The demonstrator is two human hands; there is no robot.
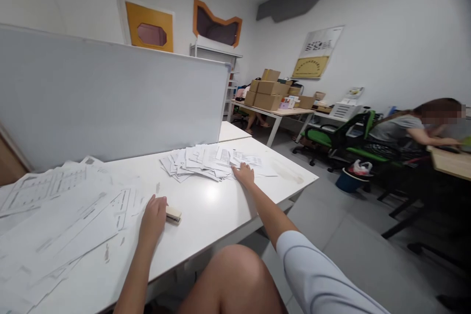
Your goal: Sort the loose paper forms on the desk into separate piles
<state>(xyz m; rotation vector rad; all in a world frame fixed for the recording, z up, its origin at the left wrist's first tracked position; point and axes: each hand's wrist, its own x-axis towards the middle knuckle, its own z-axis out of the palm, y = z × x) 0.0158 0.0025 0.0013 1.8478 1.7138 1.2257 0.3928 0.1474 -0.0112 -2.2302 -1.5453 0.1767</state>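
Note:
My left hand (153, 216) rests low over the white table (206, 216), its fingers curled around one end of a cream stapler (174, 215). The stapler's other end sticks out to the right of the hand; the hand hides the rest. Farther off, my right hand (244, 174) reaches to the near right edge of a loose pile of printed papers (206, 159). Its fingers are stretched out and touch the top sheets. A wider spread of printed sheets (62, 216) covers the table's left side, overlapping and askew.
A white partition board (117, 103) stands along the table's far edge. Beyond are cardboard boxes (270, 93) on another table, a green chair (324, 135) and a blue bin (349, 180). A person (395, 130) sits at a desk on the right.

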